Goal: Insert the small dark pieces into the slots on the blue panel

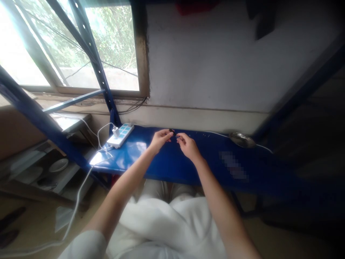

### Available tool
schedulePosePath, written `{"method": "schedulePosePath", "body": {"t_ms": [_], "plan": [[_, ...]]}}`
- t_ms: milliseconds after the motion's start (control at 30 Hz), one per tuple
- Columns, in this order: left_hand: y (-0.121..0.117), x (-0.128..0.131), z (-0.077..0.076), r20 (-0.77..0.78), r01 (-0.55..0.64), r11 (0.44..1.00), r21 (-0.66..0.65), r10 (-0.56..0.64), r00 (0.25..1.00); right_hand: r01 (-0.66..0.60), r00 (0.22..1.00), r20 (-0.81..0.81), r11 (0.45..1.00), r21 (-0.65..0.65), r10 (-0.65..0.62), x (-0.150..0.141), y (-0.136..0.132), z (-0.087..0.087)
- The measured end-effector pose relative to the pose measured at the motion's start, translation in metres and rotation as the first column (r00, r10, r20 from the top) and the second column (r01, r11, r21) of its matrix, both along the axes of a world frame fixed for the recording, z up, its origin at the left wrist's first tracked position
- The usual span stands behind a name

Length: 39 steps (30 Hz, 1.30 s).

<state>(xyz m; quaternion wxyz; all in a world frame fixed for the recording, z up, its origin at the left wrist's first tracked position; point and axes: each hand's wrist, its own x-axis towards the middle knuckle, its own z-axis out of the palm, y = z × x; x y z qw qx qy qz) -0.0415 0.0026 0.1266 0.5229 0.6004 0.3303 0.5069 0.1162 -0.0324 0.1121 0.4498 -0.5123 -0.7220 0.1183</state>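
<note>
Both my hands meet above the middle of a blue metal shelf (205,158). My left hand (159,139) pinches a small dark object (172,132) with thumb and forefinger. My right hand (186,144) also has its fingers pinched together, touching the same small dark piece from the right. The piece is too small to name. Several tiny dark bits (201,135) lie on the shelf just behind my right hand.
A white power strip (121,135) with a plugged charger and white cables lies at the shelf's left end. A metal bowl (242,139) sits at the back right. Blue rack struts (91,54) cross the window. Dishes (58,164) rest lower left.
</note>
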Motion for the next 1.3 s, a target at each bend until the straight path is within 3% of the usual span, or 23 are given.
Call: {"method": "schedulePosePath", "body": {"t_ms": [200, 333, 433, 567, 733, 1000, 1133, 1300], "plan": [[-0.004, 0.002, 0.008, 0.015, -0.125, 0.992, -0.027, 0.126, 0.992, 0.059, 0.998, 0.019, 0.995, -0.077, -0.058, 0.000, 0.001, -0.003], [-0.004, -0.001, 0.011, 0.018, -0.255, 0.966, -0.035, 0.255, 0.967, 0.090, 0.995, 0.040, 0.994, 0.053, -0.092, 0.003, 0.001, -0.006], [0.000, -0.002, 0.006, -0.022, -0.254, 0.967, -0.027, 0.254, 0.967, 0.137, 0.989, 0.039, 0.981, 0.137, -0.143, 0.005, 0.001, -0.005], [0.006, 0.005, -0.010, -0.105, -0.222, 0.973, 0.062, 0.228, 0.968, 0.196, 0.980, 0.006, 0.975, 0.100, -0.198, 0.009, 0.001, -0.007], [0.008, 0.022, -0.037, -0.314, -0.149, 0.971, 0.185, 0.202, 0.928, 0.317, 0.946, -0.071, 0.948, 0.015, -0.316, 0.019, 0.000, -0.016], [0.016, 0.048, -0.078, -0.513, -0.149, 0.983, 0.111, 0.185, 0.839, 0.442, 0.896, 0.043, 0.875, -0.199, -0.442, 0.054, -0.001, -0.040], [0.019, 0.062, -0.088, -0.589, -0.120, 0.986, 0.112, 0.163, 0.791, 0.458, 0.885, 0.087, 0.821, -0.341, -0.458, 0.063, 0.004, -0.058], [0.022, 0.076, -0.094, -0.678, -0.112, 0.986, 0.124, 0.167, 0.715, 0.490, 0.871, 0.181, 0.807, -0.329, -0.456, 0.060, 0.009, -0.076]]}}
